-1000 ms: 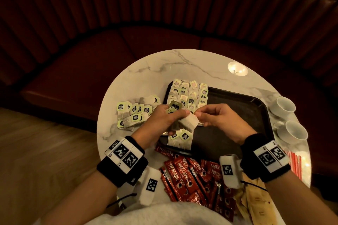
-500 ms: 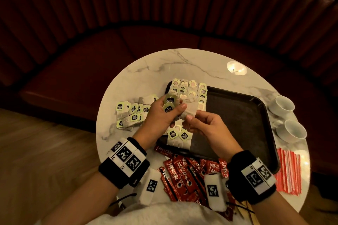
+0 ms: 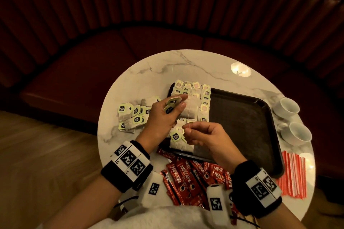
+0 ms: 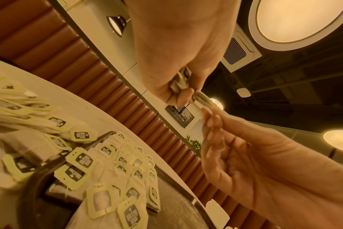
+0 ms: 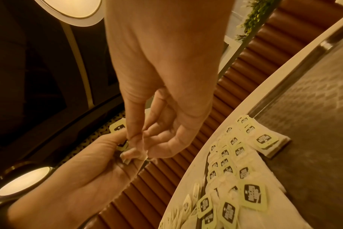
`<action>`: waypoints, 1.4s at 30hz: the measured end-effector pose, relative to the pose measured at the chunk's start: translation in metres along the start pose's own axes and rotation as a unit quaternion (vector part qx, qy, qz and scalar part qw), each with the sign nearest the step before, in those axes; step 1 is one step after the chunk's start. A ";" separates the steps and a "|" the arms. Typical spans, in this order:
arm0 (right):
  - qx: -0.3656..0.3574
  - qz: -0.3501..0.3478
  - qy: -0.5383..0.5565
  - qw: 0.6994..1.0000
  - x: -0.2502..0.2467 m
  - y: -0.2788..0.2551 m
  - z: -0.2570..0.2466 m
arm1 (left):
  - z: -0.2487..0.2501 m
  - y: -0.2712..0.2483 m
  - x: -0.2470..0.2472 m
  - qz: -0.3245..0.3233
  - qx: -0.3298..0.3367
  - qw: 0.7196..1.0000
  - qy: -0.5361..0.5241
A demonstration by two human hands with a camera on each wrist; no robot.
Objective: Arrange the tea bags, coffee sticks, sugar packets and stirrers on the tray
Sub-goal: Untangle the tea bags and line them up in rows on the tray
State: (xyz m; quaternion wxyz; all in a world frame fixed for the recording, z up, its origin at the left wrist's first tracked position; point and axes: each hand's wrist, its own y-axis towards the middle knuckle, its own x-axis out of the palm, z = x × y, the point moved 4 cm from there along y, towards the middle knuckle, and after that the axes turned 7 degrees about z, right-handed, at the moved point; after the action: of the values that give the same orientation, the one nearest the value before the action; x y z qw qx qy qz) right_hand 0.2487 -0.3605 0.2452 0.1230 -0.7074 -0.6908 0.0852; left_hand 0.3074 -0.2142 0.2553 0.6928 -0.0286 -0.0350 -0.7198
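Marble table [image 3: 141, 72]: two cups [image 3: 285, 107], both hands [image 3: 163, 115] pinching tea bags [image 3: 189, 110].

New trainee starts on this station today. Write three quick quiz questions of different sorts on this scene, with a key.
1. True or false: the coffee sticks already lie on the tray.
2. Multiple choice: which hand holds tea bags by their tags? A) left hand B) right hand C) neither
3. Fill in: beside the tray's right edge stand two white ____.

Key
1. False: they lie on the table, in front of the tray; only tea bags are arranged on it.
2. A: its grip is on two tags, bags hanging below.
3. cups
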 end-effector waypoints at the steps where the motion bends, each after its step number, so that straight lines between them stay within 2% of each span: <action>1: 0.003 -0.002 0.001 1.000 0.001 -0.002 0.000 | 0.000 0.000 0.000 0.000 -0.002 1.000 -0.002; 6: 0.017 -0.020 0.031 0.999 0.004 -0.007 0.004 | 0.000 -0.001 0.001 -0.004 -0.014 1.000 -0.012; 13: 0.046 -0.051 -0.001 0.998 0.008 -0.006 0.014 | 0.001 -0.004 0.006 -0.029 -0.061 0.995 -0.073; 17: 0.069 -0.084 -0.039 0.993 -0.003 0.003 0.007 | 0.002 -0.008 0.006 -0.101 -0.097 0.988 -0.067; 22: 0.042 -0.158 -0.219 0.962 -0.030 0.015 -0.018 | 0.002 -0.015 0.001 -0.205 -0.138 0.969 -0.015; 24: 0.023 -0.181 -0.242 0.953 -0.037 0.019 -0.029 | 0.001 -0.017 0.000 -0.230 -0.140 0.963 0.013; 29: 0.028 -0.206 -0.259 0.943 -0.044 0.026 -0.044 | 0.002 -0.021 0.001 -0.279 -0.137 0.949 0.050; 35: -0.024 -0.155 -0.288 0.945 -0.048 0.030 -0.052 | 0.004 -0.020 -0.001 -0.280 -0.136 0.948 0.073; 39: -0.123 -0.046 -0.286 0.949 -0.045 0.025 -0.058 | 0.002 -0.018 -0.002 -0.258 -0.135 0.954 0.070; 42: -0.170 -0.001 -0.274 0.947 -0.040 0.018 -0.053 | -0.003 -0.016 0.000 -0.241 -0.134 0.958 0.074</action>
State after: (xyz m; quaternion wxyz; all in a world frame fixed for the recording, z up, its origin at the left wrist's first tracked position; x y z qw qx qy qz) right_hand 0.2797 -0.4033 0.2890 -0.1928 -0.6662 -0.7031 0.1571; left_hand 0.2912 -0.2140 0.2523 0.4889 -0.0591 0.1073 -0.8637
